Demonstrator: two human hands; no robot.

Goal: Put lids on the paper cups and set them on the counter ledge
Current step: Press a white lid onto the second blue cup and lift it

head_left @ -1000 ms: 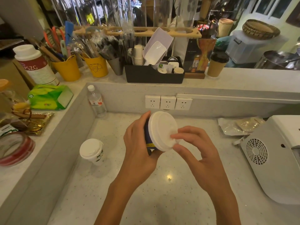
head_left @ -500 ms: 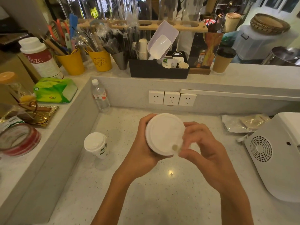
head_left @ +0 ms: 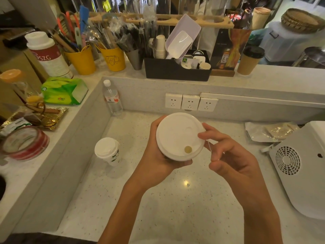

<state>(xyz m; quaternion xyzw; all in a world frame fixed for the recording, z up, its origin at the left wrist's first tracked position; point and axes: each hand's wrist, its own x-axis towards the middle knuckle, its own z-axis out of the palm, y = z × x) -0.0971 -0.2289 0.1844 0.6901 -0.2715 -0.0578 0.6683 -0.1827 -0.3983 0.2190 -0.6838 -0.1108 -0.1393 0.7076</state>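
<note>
1. Left hand (head_left: 154, 155) is gripping a cup under its white lid (head_left: 179, 136), above the counter (head_left: 175, 208).
2. Right hand (head_left: 228, 159) is half open, one fingertip (head_left: 202, 135) touching the lid's rim.
3. Second lidded cup (head_left: 108, 151) is standing on the counter, left.

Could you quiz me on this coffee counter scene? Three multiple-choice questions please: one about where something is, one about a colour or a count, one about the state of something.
1. Where does the brown cup with the black lid stand?
A. on the raised ledge
B. on the lower counter
C. in the black organizer

2. How many wall sockets sit in a row?
A. two
B. three
C. five

3. What state is the cup in the left hand?
A. open, without a lid
B. covered by a white lid
C. crushed flat

Answers:
1 A: it stands on the ledge beside the organizer.
2 B: three white plates side by side.
3 B: the lid covers its mouth, and the right hand fingers touch its rim.
</note>
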